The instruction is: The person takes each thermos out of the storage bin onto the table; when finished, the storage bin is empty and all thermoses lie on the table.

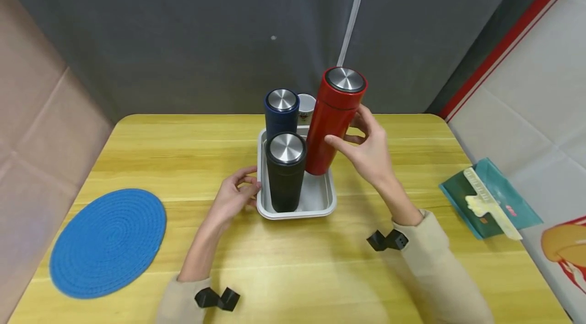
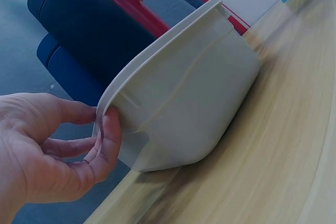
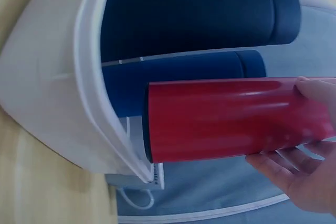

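My right hand [image 1: 368, 148] grips a red thermos [image 1: 333, 120] round its side, thumb on the front and fingers behind. The thermos is tilted, and in the right wrist view its base is level with the rim of a white plastic bin [image 3: 86, 61]. With thumb and fingers, my left hand [image 2: 58, 145] pinches the bin's rim [image 1: 259, 197] on the left side. Inside the bin stand a black thermos [image 1: 286, 176] at the front and a dark blue thermos [image 1: 281, 115] behind it. All three have brushed metal lid tops.
A white-topped mug [image 1: 305, 105] stands behind the bin, partly hidden. On the left of the wooden table [image 1: 192, 146] lies a round blue woven mat [image 1: 110, 242]. At the right edge is a teal packet [image 1: 492, 202] with a cream clip [image 1: 487, 202]. A grey curtain [image 1: 206, 34] hangs behind.
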Tool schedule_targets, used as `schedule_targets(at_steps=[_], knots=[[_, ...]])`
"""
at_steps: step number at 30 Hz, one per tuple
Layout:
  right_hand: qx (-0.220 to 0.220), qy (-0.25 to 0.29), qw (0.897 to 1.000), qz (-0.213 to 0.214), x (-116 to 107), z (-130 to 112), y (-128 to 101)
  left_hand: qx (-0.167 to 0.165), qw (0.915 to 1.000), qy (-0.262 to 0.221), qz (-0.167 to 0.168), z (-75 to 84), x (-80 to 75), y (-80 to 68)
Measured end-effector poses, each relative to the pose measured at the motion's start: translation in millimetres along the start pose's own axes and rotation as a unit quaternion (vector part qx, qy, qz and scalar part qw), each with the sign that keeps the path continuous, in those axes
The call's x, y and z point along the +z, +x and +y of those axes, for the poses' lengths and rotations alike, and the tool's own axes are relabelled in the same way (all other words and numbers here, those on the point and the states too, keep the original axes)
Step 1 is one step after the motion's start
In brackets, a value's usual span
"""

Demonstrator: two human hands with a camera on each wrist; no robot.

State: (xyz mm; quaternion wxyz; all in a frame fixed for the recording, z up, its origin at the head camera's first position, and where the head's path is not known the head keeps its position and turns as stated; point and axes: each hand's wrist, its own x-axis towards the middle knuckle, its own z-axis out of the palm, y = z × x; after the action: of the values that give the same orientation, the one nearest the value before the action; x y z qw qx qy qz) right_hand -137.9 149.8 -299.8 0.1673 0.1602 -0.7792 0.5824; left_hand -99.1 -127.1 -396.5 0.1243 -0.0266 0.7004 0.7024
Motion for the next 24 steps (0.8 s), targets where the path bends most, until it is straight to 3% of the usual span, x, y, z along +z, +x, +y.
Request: schedule_targets(at_steps=[15, 24], knots=[[-0.004, -0.041, 0.998, 0.037, -27.9, -2.6, 7.3, 0.002, 1.0000, -0.001, 0.006, -1.7, -1.9, -1.4], [0.031, -0.078, 0.995, 0.049, -37.2, 19.4, 8.6, -0.011, 0.9998, -0.015, 0.010, -2.3, -4.0, -4.5]])
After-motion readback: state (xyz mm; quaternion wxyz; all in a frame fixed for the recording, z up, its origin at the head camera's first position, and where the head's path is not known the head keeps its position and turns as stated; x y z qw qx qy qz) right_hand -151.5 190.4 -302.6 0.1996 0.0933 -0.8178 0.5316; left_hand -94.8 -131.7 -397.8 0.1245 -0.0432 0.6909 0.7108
